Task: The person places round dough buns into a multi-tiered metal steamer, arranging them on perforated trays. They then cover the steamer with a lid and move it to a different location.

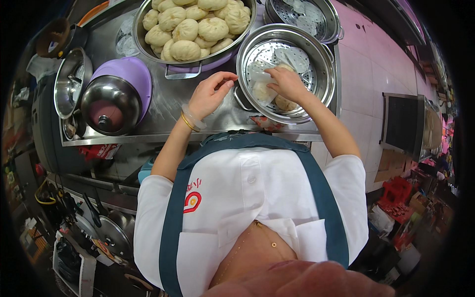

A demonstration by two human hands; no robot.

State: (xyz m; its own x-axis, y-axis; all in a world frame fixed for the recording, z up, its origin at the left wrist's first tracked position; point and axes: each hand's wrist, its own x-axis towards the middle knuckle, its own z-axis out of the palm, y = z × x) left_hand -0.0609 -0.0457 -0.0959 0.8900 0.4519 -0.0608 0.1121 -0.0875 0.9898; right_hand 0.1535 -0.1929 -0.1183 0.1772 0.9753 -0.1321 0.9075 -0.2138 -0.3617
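Note:
A stainless steel steamer pot [324, 102] with a perforated tray stands on the metal counter's right side. In it lie several translucent round liners [297, 59], a pale bun [263, 92] partly under a liner, and another bun [285, 103] near the front wall. My right hand [290, 84] reaches over the tray, its fingers at a raised translucent liner [261, 77]; the fingertips partly hide the grip. Just outside the pot's left rim hovers my left hand [212, 93], empty, thumb and fingers apart. Behind it, a large steel basin [140, 41] is heaped with steamed buns [185, 30].
Another steamer pot [329, 22] with liners adjoins at the back. To the left are a domed steel lid [111, 102], a purple plastic basin [145, 83] and a steel bowl [59, 92]. A patterned cloth [266, 123] lies by the counter's front edge [167, 139].

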